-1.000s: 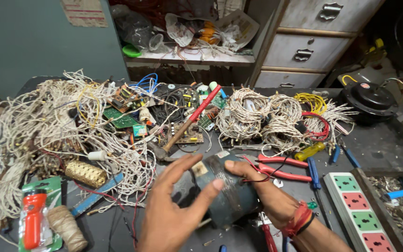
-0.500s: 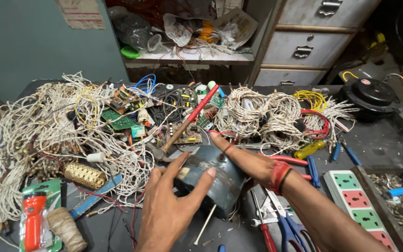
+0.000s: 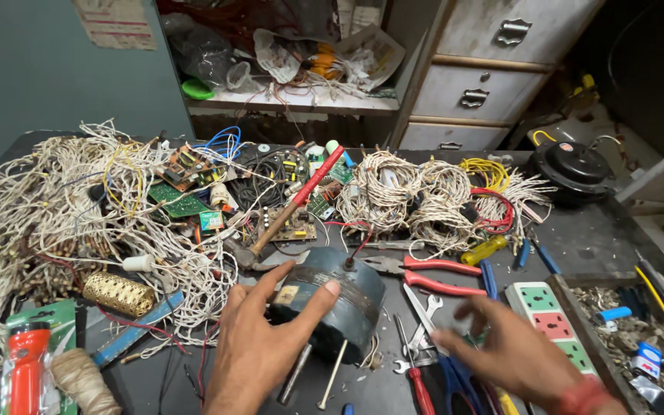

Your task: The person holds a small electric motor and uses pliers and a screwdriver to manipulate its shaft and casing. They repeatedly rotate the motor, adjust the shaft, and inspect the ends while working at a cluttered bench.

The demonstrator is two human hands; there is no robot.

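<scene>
- The left hand [image 3: 259,357] rests on the dark round motor [image 3: 332,303], thumb and index finger spread over its near rim; its grip is loose, fingers splayed, pressing rather than closing round the body. That flat hold looks suited to keeping a round, heavy part from rolling.
- The motor lies on its side near the middle of the counter [image 3: 578,238], at about 12 o'clock from the left hand, its thin shaft poking up at the far end.
- The right hand [image 3: 512,357] hovers at 3 o'clock of the motor, blurred, fingers spread and released, holding nothing, just above the red-handled pliers [image 3: 432,275] and a spanner [image 3: 423,315] that lie beside the motor.
- A hammer with a red handle [image 3: 293,204] lies at 11 o'clock of the motor, head toward it, within easy reach.
- Bundles of white twisted wire [image 3: 48,223] pile up at 9 o'clock; more coils [image 3: 401,192] sit at 1 o'clock, with green circuit boards [image 3: 182,204] between them.
- A white power strip [image 3: 551,319] with red and green sockets lies at 3 o'clock, next to a tray of small scrap [image 3: 624,315].
- The counter is dark, scuffed and crowded edge to edge.
- Behind it stand a teal wall, a cluttered shelf [image 3: 293,100] and worn grey drawers [image 3: 486,84].
</scene>
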